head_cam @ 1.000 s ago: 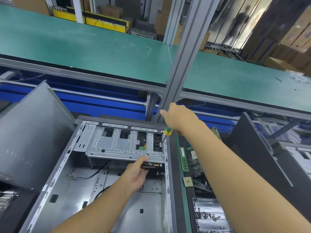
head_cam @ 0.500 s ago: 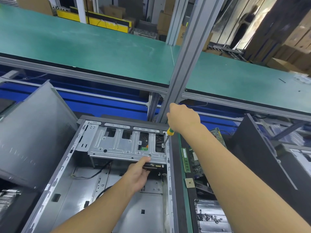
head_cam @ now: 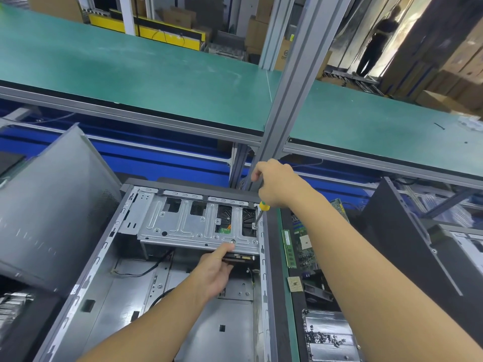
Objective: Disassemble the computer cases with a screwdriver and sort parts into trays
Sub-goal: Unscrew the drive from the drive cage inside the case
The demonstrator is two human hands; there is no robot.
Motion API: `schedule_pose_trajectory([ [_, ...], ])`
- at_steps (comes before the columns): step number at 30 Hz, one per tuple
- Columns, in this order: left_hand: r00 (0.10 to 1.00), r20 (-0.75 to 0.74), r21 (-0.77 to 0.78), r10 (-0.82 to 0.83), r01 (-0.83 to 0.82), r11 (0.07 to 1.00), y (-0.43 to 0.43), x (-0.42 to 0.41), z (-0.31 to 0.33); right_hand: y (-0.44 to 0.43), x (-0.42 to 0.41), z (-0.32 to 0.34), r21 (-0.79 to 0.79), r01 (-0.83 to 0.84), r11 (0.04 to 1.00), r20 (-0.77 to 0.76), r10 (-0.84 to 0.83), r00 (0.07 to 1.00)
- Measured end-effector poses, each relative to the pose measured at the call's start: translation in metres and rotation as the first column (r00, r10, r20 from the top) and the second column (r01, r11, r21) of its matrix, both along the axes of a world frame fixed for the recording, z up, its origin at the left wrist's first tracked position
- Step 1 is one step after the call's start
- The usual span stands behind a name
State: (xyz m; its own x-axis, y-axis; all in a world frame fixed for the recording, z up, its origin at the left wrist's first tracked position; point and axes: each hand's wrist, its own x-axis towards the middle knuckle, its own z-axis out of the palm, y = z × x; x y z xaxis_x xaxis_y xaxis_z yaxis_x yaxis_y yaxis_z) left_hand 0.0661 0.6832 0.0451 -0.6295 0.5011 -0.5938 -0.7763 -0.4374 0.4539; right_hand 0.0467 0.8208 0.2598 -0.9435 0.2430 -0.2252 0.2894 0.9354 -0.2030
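Hardly anything has shifted in the last 1 second: both hands sit where they did, and only the view has crept a little. Lying open on the bench, the computer case has its drive cage at the far end, not yet out. On that cage the left hand keeps a steadying hold, thumb on top of the front lip and fingers tucked beneath, where a black drive shows. Above it the right hand is curled round the handle of the screwdriver, whose tip stands on 1 screw at the cage's right edge. Freeing the cage looks like the step in hand. Next, I judge, comes firm downward pressure while turning, then carrying the loose screw to the tray at the right.
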Motion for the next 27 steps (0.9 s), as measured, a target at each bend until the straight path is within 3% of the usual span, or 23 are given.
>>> schedule_pose_trajectory([
  [3,1.000,-0.001,-0.007,-0.008,0.008,1.000,0.000,0.000,-0.001,-0.002,-0.002,-0.001,0.021,0.042,0.999,0.003,-0.042,0.999],
  [6,1.000,-0.001,-0.011,-0.015,0.015,1.000,0.000,-0.001,-0.002,-0.002,0.000,-0.006,0.339,0.094,0.936,-0.046,-0.083,0.996],
  [8,1.000,0.003,-0.017,-0.013,0.013,1.000,-0.001,-0.002,-0.004,-0.003,0.002,-0.008,0.398,0.069,0.915,-0.111,-0.026,0.993],
  [13,1.000,-0.002,-0.002,-0.001,0.001,1.000,-0.004,-0.005,-0.008,0.001,0.005,-0.001,0.195,0.055,0.979,-0.119,-0.032,0.992],
  [27,0.999,-0.026,-0.048,0.028,-0.029,0.998,-0.099,-0.057,-0.019,-0.052,-0.014,0.003,-0.070,-0.002,0.998,-0.273,-0.018,0.962],
])
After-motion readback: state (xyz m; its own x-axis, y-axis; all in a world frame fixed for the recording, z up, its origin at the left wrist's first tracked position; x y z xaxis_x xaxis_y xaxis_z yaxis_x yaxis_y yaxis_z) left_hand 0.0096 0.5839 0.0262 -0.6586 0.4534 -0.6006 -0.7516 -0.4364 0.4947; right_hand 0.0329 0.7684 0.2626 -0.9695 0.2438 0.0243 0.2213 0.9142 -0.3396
